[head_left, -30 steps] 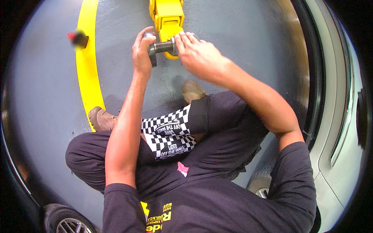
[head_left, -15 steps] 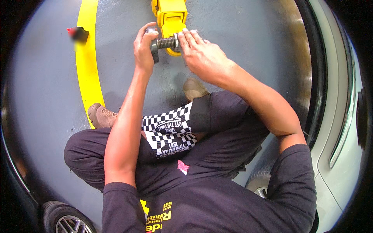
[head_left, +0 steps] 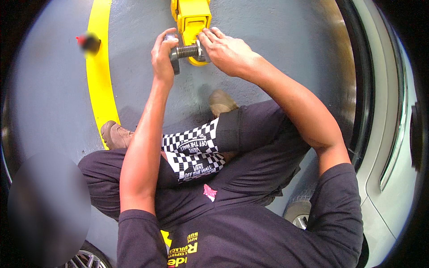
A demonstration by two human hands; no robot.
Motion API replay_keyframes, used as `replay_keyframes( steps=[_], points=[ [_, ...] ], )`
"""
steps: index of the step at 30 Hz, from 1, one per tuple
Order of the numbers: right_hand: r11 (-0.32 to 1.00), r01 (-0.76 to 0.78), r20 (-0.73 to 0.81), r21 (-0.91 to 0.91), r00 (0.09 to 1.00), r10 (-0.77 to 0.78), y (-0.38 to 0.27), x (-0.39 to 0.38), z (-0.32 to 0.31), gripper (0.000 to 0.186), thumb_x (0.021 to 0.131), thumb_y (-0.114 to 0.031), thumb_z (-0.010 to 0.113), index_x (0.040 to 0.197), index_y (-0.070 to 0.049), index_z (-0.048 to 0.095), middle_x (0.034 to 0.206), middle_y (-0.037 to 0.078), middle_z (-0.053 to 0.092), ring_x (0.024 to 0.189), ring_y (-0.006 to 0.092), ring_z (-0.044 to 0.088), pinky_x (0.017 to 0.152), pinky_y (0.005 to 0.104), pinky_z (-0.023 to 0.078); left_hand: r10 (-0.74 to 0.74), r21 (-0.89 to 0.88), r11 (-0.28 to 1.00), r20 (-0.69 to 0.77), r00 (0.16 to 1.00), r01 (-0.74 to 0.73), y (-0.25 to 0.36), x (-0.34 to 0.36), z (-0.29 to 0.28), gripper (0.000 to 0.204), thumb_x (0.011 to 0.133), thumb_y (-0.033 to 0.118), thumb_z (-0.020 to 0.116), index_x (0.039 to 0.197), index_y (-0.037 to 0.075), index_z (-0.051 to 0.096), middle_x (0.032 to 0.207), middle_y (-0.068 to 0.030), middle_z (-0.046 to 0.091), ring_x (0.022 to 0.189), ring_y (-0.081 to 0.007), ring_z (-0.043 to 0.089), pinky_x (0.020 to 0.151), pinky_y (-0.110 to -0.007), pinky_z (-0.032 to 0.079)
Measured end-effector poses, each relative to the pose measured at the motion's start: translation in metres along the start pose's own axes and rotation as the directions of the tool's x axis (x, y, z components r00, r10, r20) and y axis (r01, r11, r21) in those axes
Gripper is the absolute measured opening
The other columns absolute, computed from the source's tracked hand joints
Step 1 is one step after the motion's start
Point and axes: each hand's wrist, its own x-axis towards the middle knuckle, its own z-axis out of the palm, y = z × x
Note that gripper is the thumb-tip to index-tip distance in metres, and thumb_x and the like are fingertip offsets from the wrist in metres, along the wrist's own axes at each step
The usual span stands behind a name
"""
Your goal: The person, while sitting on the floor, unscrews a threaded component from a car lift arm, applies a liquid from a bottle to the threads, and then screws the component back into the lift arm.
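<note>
A black round pad (head_left: 174, 61) on a threaded metal screw (head_left: 187, 51) lies sideways between my hands. My left hand (head_left: 163, 57) is closed around the pad, thumb and fingers at its upper edge. On the screw's other end is a metal collar (head_left: 202, 52). Against that collar rests my right hand (head_left: 230, 53), its fingers stretched out past it and its thumb hidden. Just behind the screw, the yellow lift arm (head_left: 195, 20) ends in a yellow ring (head_left: 199, 62), partly covered by the screw and collar.
A pale car (head_left: 380, 152) stands close on my right, with a tire (head_left: 298, 206) beside my hip. At the lower left shows another wheel (head_left: 91, 258), partly behind a blurred shape (head_left: 49, 210). A black and red object (head_left: 90, 43) sits on the yellow floor stripe (head_left: 99, 67).
My right hand's fingers have slid farther away along the collar. The pad and screw shift slightly left in view, as does the lift arm. A blurred shape has come in at the lower left.
</note>
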Motion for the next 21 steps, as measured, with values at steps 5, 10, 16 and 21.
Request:
replay_keyframes(
  steps=[5,10,16,21],
  points=[
    [0.99,-0.052,0.115,-0.132,0.991,0.067,-0.05,-0.021,-0.027,0.063,0.101,-0.008,0.058,0.157,0.014,0.039,0.162,0.032,0.048,0.153,0.0427,0.048,0.115,0.0536,0.053,0.009,-0.01,1.0,-0.059,0.998,-0.009,0.004,-0.006,-0.006,0.048,0.093,0.026,0.06,0.13,-0.003,0.069,0.111,-0.0078,0.068,0.103,-0.0167,0.063,0.093,-0.029,0.049],
    [0.997,-0.021,0.11,-0.079,0.993,0.03,-0.015,0.005,-0.009,0.065,0.105,-0.014,0.054,0.162,0.012,0.036,0.169,0.031,0.041,0.157,0.0409,0.043,0.119,0.0595,0.047,-0.002,0.022,1.0,-0.018,1.0,0.002,0.001,-0.002,-0.004,0.058,0.096,0.033,0.055,0.144,0.002,0.064,0.125,-0.0105,0.068,0.104,-0.0159,0.065,0.091,-0.029,0.053],
    [0.992,-0.127,0.185,-0.008,0.975,0.126,0.028,-0.001,-0.02,0.068,0.1,0.0,0.05,0.165,0.007,0.033,0.173,0.026,0.036,0.159,0.0384,0.04,0.126,0.0447,0.043,0.027,0.071,0.997,0.004,1.0,-0.027,0.002,-0.001,-0.003,0.056,0.095,0.03,0.057,0.143,0.001,0.064,0.121,-0.0082,0.068,0.102,-0.0151,0.064,0.09,-0.028,0.053],
    [0.997,0.003,0.13,0.072,0.992,-0.012,0.011,0.007,-0.025,0.059,0.101,-0.003,0.053,0.157,0.012,0.04,0.165,0.031,0.044,0.153,0.0438,0.046,0.12,0.0483,0.05,0.017,-0.009,1.0,-0.04,0.999,-0.017,0.002,0.006,-0.004,0.052,0.094,0.024,0.06,0.138,-0.001,0.066,0.116,-0.0094,0.068,0.101,-0.016,0.065,0.093,-0.03,0.052]
  ],
)
